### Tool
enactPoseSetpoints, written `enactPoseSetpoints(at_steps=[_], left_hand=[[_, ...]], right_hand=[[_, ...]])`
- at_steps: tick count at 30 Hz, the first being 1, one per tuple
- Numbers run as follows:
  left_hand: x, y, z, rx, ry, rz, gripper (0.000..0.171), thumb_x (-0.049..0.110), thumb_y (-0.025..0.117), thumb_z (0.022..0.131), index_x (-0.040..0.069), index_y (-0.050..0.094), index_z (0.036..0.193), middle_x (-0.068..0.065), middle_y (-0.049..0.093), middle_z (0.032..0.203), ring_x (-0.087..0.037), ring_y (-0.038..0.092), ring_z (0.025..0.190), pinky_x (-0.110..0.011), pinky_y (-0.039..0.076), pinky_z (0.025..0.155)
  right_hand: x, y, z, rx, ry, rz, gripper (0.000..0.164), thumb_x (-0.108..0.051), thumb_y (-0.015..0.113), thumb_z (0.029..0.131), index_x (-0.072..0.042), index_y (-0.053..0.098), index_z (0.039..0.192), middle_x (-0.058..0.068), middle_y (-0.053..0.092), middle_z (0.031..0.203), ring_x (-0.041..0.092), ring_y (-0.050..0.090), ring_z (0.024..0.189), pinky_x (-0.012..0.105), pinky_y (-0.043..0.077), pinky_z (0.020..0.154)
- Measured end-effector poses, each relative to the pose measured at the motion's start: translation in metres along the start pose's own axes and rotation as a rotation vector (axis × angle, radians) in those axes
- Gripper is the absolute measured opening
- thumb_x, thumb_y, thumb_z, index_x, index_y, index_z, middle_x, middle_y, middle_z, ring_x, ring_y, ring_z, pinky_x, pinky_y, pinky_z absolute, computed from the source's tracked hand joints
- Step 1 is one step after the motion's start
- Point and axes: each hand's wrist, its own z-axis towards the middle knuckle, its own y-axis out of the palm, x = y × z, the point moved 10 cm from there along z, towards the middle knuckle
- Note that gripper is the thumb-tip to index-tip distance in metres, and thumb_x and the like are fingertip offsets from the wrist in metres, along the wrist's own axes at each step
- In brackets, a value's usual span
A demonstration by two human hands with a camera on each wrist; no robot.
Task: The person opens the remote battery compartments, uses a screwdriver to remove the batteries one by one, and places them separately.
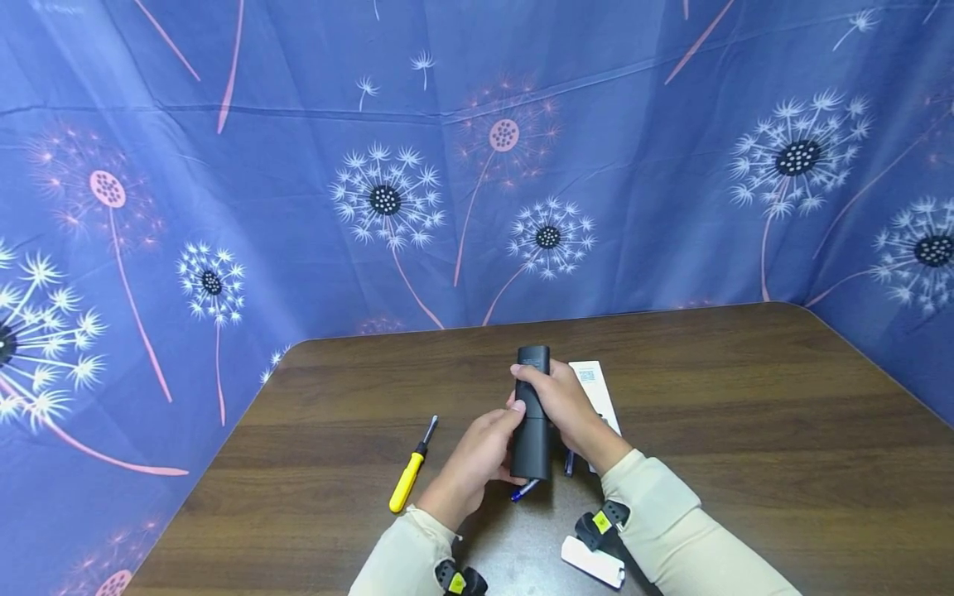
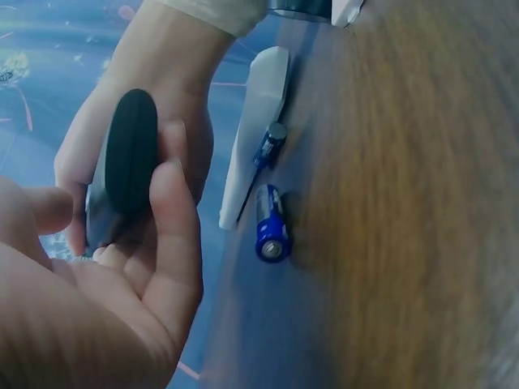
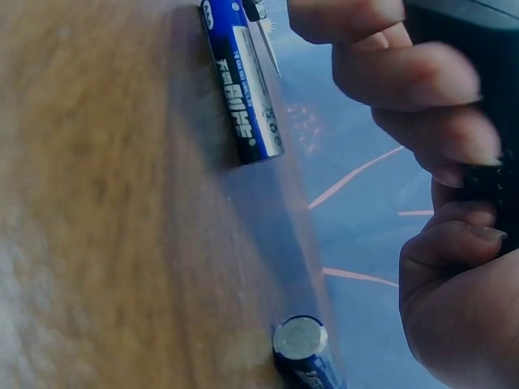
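Both hands hold a black remote control point(image 1: 532, 447) above the table, its plain back with a cross seam facing up. My left hand point(image 1: 477, 455) grips its lower part, thumb on the back near the seam. Higher up, my right hand point(image 1: 572, 410) grips it from the right, thumb across the back. In the left wrist view the remote's rounded end point(image 2: 132, 154) sits between the fingers. In the right wrist view curled fingers wrap its dark side point(image 3: 495, 190). A blue battery point(image 1: 525, 490) lies beneath the remote, and another battery point(image 1: 570, 463) lies beside the right hand.
A yellow-handled screwdriver point(image 1: 407, 480) lies left of the left hand. Behind the right hand is a long white object point(image 1: 592, 381) with a printed code. A smaller white piece point(image 1: 592, 561) lies near the right wrist. Patterned blue cloth point(image 1: 462, 165) hangs behind the wooden table point(image 1: 745, 397).
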Motion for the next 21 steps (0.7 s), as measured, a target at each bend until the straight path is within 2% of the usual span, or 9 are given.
enactPoseSetpoints(at_steps=[5, 10, 18, 21], left_hand=[[-0.004, 0.008, 0.002, -0.038, -0.002, -0.091, 0.052, 0.047, 0.042, 0.106, 0.003, 0.05, 0.131, -0.015, 0.071, 0.09, -0.025, 0.072, 0.073, -0.029, 0.054, 0.055], [-0.004, 0.012, 0.003, -0.02, 0.018, -0.176, 0.054, 0.05, 0.043, 0.105, 0.002, 0.051, 0.129, -0.012, 0.07, 0.087, -0.02, 0.071, 0.068, -0.025, 0.051, 0.049], [-0.003, 0.017, 0.004, -0.022, 0.039, -0.217, 0.049, 0.046, 0.038, 0.108, 0.002, 0.05, 0.126, -0.008, 0.067, 0.082, -0.014, 0.065, 0.06, -0.02, 0.043, 0.043], [-0.002, 0.02, 0.003, -0.027, 0.051, -0.228, 0.047, 0.044, 0.037, 0.108, 0.003, 0.05, 0.126, -0.009, 0.066, 0.082, -0.014, 0.065, 0.06, -0.02, 0.042, 0.043]], right_hand=[[-0.001, -0.001, 0.0, 0.004, -0.001, 0.031, 0.037, -0.036, 0.059, 0.099, -0.001, 0.059, 0.111, 0.016, 0.07, 0.079, 0.03, 0.068, 0.073, 0.038, 0.053, 0.075], [-0.001, -0.002, 0.001, 0.032, 0.008, 0.068, 0.038, -0.037, 0.059, 0.099, -0.001, 0.058, 0.113, 0.016, 0.071, 0.08, 0.03, 0.068, 0.072, 0.037, 0.054, 0.073], [0.004, -0.001, -0.003, 0.038, 0.057, 0.11, 0.039, -0.036, 0.061, 0.097, 0.0, 0.059, 0.112, 0.015, 0.072, 0.081, 0.03, 0.069, 0.076, 0.036, 0.053, 0.075], [0.004, 0.001, -0.005, 0.015, 0.058, 0.138, 0.038, -0.034, 0.061, 0.097, 0.0, 0.059, 0.113, 0.015, 0.073, 0.083, 0.031, 0.069, 0.08, 0.038, 0.052, 0.079]])
